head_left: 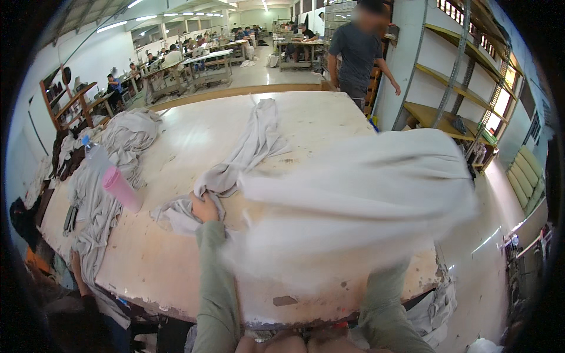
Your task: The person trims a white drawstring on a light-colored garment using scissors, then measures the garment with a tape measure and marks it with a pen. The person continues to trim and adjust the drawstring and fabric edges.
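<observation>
My left hand [205,207] grips a bunched grey cloth [265,120] that stretches back over the worn, pale wooden table [188,129]. A large grey fabric piece [359,188], blurred by motion, billows above the table's right half. It covers my right hand, whose sleeved forearm comes in from the lower right, so I cannot see what those fingers hold. Left of my left hand stand a pink cup [120,189] and a clear bottle with a blue cap [95,154], beside heaped grey fabric [126,132].
A person [359,53] stands at the table's back right, beside metal shelving [453,112]. Another person's arm [78,273] is at the lower left edge. Several people sit at rows of worktables [215,59] behind. A padded cream object [524,179] leans at the far right.
</observation>
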`<state>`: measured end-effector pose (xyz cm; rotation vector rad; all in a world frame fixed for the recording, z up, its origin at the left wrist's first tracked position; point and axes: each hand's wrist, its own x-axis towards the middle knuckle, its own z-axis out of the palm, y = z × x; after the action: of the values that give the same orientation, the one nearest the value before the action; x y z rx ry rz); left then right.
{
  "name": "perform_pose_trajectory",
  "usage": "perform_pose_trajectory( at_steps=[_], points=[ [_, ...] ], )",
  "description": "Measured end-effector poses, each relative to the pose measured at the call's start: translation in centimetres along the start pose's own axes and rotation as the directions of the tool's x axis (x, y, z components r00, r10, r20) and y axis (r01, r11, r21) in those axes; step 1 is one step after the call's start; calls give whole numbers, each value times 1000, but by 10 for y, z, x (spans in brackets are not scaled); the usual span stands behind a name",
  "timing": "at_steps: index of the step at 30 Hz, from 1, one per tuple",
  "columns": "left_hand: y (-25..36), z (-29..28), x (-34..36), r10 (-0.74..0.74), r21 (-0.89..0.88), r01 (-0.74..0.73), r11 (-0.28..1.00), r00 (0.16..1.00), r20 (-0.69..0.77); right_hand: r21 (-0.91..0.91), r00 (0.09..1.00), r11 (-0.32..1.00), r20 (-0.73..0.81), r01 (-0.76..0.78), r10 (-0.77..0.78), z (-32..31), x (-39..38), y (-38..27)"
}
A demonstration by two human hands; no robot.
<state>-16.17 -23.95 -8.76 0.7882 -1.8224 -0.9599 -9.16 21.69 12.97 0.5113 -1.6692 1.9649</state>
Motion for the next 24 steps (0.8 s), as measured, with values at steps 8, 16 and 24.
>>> perform_pose_trajectory(
  at_steps=[8, 16, 24],
  points=[
    [8, -11, -9, 151, 136, -173, 975, 975, 164, -190, 951, 936, -34, 296, -308, 47, -3, -16],
    [3, -31, -21, 181, 164, -246, 955, 925, 333, -433, 926, 819, 138, 376, -352, 57, -36, -4],
    [7, -37, -22, 209, 165, -270, 949, 927, 311, -838, 627, 270, 537, 474, 565, -7, -171, 45]
  ],
)
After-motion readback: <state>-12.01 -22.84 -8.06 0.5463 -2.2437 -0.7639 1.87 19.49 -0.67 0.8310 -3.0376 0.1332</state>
